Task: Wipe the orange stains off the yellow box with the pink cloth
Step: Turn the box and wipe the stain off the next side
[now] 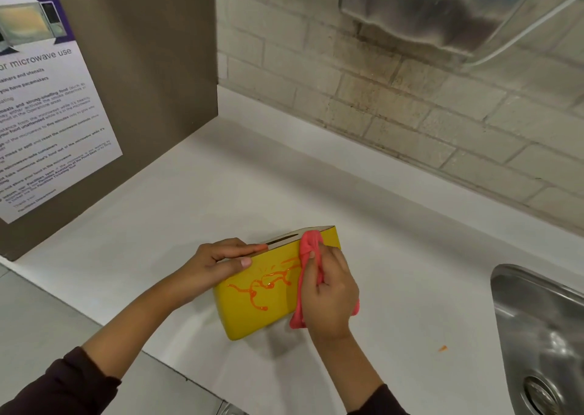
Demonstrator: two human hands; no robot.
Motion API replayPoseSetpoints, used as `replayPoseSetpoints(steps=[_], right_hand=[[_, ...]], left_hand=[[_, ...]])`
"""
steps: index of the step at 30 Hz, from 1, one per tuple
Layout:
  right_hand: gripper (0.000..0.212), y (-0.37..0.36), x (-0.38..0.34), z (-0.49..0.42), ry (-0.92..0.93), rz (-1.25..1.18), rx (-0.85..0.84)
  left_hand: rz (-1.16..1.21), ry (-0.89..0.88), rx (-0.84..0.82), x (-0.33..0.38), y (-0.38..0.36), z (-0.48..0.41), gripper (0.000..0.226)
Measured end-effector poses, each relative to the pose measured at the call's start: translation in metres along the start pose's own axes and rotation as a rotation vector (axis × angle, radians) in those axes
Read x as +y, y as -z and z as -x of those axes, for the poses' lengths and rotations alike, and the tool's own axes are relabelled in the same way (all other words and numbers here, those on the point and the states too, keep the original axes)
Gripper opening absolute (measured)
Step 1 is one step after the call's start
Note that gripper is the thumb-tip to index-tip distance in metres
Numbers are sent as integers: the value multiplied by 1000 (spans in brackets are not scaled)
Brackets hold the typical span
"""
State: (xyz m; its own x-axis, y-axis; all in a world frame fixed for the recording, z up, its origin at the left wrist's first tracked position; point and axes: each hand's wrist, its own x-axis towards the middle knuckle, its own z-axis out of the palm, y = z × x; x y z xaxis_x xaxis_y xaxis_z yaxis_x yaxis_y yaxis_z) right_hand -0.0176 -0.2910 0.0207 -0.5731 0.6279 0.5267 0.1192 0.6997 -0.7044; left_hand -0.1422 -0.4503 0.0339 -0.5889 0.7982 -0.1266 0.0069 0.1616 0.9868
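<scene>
At the far left a printed notice (47, 98) on microwave use, with a picture of a microwave at its top, is stuck to a brown panel (151, 51) that stands on the white desk (221, 177). A dark sleeve (63, 386) comes in from the lower left corner.

The left hand (218, 264) grips the upper left end of the yellow box (249, 316). Its fingers (240, 248) lie along the box's top edge and its thumb presses on the yellow face. The box rests on the desk near the middle of the view, between the 2 hands, with its broad yellow face turned up toward the camera. Its pale top edge has 1 long slot.

Orange stains (268, 283) run in thin, looping lines across the middle of that face, from near the left thumb toward the right end.

The pink cloth (308, 250) is bunched over the box's right end, reaching from the top corner down past the lower edge. The right hand (331, 297) holds it, fingers curled round the cloth and pressing it against the yellow face, right where the stains end.

Further right, a small orange speck (442, 348) lies on the desk, well apart from the box. A steel sink (537, 319) is set in at the right edge. Behind, a tiled wall (410, 114) carries a steel dispenser (442, 10) at the top right.
</scene>
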Motion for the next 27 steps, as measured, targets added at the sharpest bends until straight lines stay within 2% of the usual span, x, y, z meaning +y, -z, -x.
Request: replayPoseSetpoints(steps=[3,5,9,12,20,22,25,27], right_hand=[[25,4,4,3,197,60,-99],[26,10,13,1,252,128,-108],[28,11,15,-4,11,82,2],[32,2,8,-1,-29,77,11],[27,15,16,-3,333,153,-191],[27,20,23,-9,282,183,-157],[32,16,18,-13,90,131,-62],[33,8,7,-9,48,91,-53]], left_hand=[[-4,22,-9,1,3,-1,32],[-10,20,-15,0,4,-1,31],[-19,9,-14,0,1,0,32],[-49,-3,0,0,-2,2,32],[-86,23,-13,2,2,0,30],[-104,30,-19,3,3,1,30],[-113,34,-14,4,3,0,30],[-109,33,-3,4,2,0,31]])
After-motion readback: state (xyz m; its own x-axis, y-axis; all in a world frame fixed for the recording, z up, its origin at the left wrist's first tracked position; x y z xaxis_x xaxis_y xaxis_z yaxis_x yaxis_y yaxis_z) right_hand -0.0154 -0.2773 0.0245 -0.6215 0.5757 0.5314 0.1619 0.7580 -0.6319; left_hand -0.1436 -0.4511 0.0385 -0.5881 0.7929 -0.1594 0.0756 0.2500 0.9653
